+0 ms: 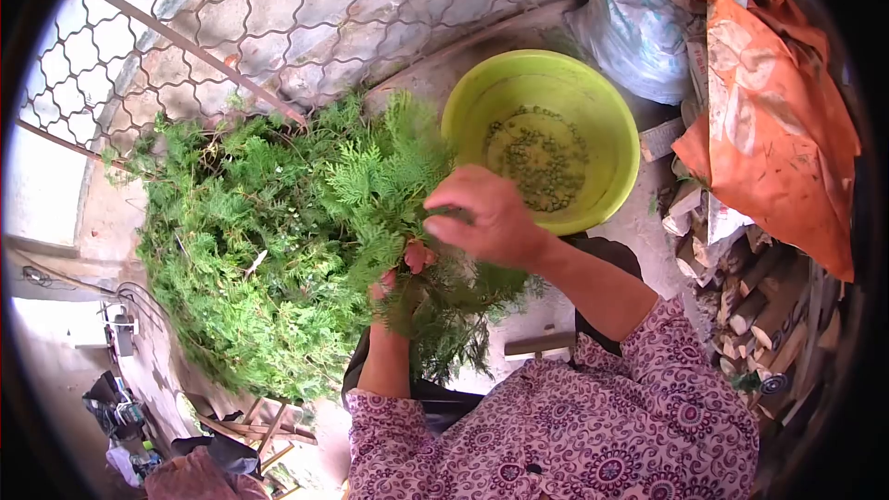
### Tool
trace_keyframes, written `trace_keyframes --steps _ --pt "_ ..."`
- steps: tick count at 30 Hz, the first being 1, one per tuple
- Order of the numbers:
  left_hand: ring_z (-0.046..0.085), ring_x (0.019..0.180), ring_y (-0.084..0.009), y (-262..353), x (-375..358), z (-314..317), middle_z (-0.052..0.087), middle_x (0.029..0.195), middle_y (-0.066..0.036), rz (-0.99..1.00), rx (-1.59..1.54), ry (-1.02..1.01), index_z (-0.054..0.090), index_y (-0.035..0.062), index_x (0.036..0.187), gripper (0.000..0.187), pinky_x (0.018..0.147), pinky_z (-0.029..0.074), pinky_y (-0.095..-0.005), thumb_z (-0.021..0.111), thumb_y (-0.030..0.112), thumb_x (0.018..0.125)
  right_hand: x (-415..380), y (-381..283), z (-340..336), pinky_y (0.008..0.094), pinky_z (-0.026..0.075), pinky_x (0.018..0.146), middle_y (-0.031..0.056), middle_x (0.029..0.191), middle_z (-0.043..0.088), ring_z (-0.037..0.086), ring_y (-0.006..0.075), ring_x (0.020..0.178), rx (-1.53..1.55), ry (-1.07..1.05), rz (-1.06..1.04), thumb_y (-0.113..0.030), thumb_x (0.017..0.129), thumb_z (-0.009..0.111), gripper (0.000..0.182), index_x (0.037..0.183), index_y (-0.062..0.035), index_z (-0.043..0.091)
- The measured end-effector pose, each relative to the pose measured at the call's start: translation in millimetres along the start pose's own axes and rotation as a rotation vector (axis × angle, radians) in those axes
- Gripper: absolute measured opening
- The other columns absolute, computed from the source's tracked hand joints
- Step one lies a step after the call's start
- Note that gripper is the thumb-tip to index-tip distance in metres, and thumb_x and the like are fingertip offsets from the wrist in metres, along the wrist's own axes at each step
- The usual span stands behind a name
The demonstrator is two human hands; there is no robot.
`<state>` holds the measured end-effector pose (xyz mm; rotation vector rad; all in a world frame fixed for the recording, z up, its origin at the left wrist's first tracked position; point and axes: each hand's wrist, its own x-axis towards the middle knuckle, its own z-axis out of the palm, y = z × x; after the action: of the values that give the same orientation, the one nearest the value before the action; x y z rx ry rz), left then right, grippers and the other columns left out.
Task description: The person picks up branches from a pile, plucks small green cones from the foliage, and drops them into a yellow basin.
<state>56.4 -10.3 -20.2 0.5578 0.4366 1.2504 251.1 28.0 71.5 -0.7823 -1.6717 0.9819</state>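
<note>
My left hand is closed around a leafy green conifer branch, and the foliage hides most of the fingers. Just right of it, my right hand is curled with thumb and forefinger drawn together beside the sprays. Whatever lies between those fingertips is too small to make out. Beyond the right hand stands a yellow-green plastic basin with many small round green pieces scattered on its bottom. A large heap of cut conifer branches spreads out to the left of my hands.
A wire mesh panel leans behind the heap. At the right are a white sack, an orange sheet and stacked firewood. A wooden frame and a black bag lie at lower left.
</note>
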Motion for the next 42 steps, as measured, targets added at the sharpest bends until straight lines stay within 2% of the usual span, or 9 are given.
trace_keyframes --steps 2,6,11,14,18,33,36,40,42 --pt "0.040 0.058 -0.0139 -4.8 1.3 -2.9 0.043 0.063 0.001 0.014 0.190 0.074 0.050 0.0101 0.072 0.029 0.062 0.033 -0.0302 0.067 0.034 0.068 -1.0 11.5 10.0 0.0331 0.044 0.066 0.0096 0.078 0.057 0.054 0.0243 0.073 -0.455 0.014 -0.189 -0.012 0.066 0.066 0.020 0.084 -0.0043 0.059" --pt "0.038 0.054 -0.0152 -5.4 1.8 11.3 0.040 0.057 -0.001 -0.019 0.194 0.222 0.048 0.0088 0.068 0.029 0.057 0.033 -0.0304 0.061 0.034 0.073 -4.7 16.6 14.2 0.0380 0.043 0.067 0.0109 0.077 0.057 0.052 0.0300 0.075 -0.416 -0.008 -0.051 -0.015 0.063 0.067 0.024 0.084 -0.0049 0.058" --pt "0.051 0.067 -0.0177 -0.5 -4.9 16.8 0.056 0.074 -0.006 0.082 0.598 0.240 0.057 0.0033 0.089 0.037 0.063 0.042 -0.0307 0.053 0.038 0.079 -6.6 21.5 21.0 0.0295 0.043 0.061 0.0083 0.073 0.056 0.054 0.0187 0.067 -0.187 -0.012 0.135 -0.010 0.066 0.066 0.020 0.083 -0.0031 0.056" --pt "0.056 0.080 -0.0169 13.4 -5.8 35.4 0.059 0.092 -0.007 0.008 0.343 0.370 0.054 0.0022 0.106 0.039 0.073 0.045 -0.0285 0.058 0.029 0.078 -8.6 24.6 22.1 0.0243 0.041 0.057 0.0055 0.070 0.055 0.051 0.0093 0.063 -0.008 -0.025 0.228 -0.005 0.068 0.064 0.018 0.083 -0.0011 0.055" --pt "0.055 0.085 -0.0127 23.8 1.5 55.9 0.059 0.100 -0.004 0.252 1.001 0.182 0.054 0.0038 0.109 0.031 0.074 0.045 -0.0247 0.056 0.008 0.078 -5.3 16.8 26.1 0.0223 0.041 0.058 0.0012 0.072 0.055 0.048 0.0048 0.065 0.142 0.086 0.084 -0.001 0.069 0.062 0.015 0.083 0.0000 0.055" --pt "0.055 0.077 -0.0135 8.2 -1.4 22.7 0.060 0.087 -0.003 0.242 0.708 0.399 0.056 0.0037 0.095 0.018 0.066 0.046 -0.0291 0.056 0.006 0.077 -14.9 15.2 15.1 0.0192 0.038 0.057 -0.0027 0.073 0.048 0.044 0.0031 0.065 0.259 -0.322 0.335 -0.001 0.075 0.055 0.011 0.085 -0.0031 0.051" --pt "0.052 0.065 -0.0153 27.0 0.6 34.0 0.057 0.078 -0.002 0.010 0.284 0.660 0.056 0.0054 0.088 0.012 0.060 0.044 -0.0281 0.055 0.012 0.078 -16.9 14.7 7.7 0.0194 0.037 0.054 -0.0030 0.069 0.045 0.042 0.0033 0.060 0.328 -0.263 0.315 -0.002 0.074 0.054 0.008 0.081 -0.0036 0.050" --pt "0.047 0.057 -0.0132 23.4 1.5 32.3 0.053 0.068 0.000 0.057 0.131 0.567 0.056 0.0078 0.086 0.015 0.052 0.039 -0.0242 0.057 0.020 0.078 5.0 37.1 -32.2 0.0232 0.041 0.060 0.0007 0.074 0.053 0.049 0.0071 0.066 -0.094 0.083 0.282 -0.005 0.072 0.056 0.014 0.086 -0.0032 0.053" --pt "0.051 0.069 -0.0159 22.4 -6.9 6.0 0.058 0.086 -0.004 -0.030 0.055 0.403 0.055 0.0067 0.094 0.022 0.058 0.042 -0.0280 0.055 0.024 0.081 3.1 48.3 -41.9 0.0271 0.044 0.064 0.0039 0.077 0.059 0.054 0.0110 0.070 -0.279 0.222 0.295 -0.009 0.070 0.058 0.019 0.088 -0.0032 0.055"
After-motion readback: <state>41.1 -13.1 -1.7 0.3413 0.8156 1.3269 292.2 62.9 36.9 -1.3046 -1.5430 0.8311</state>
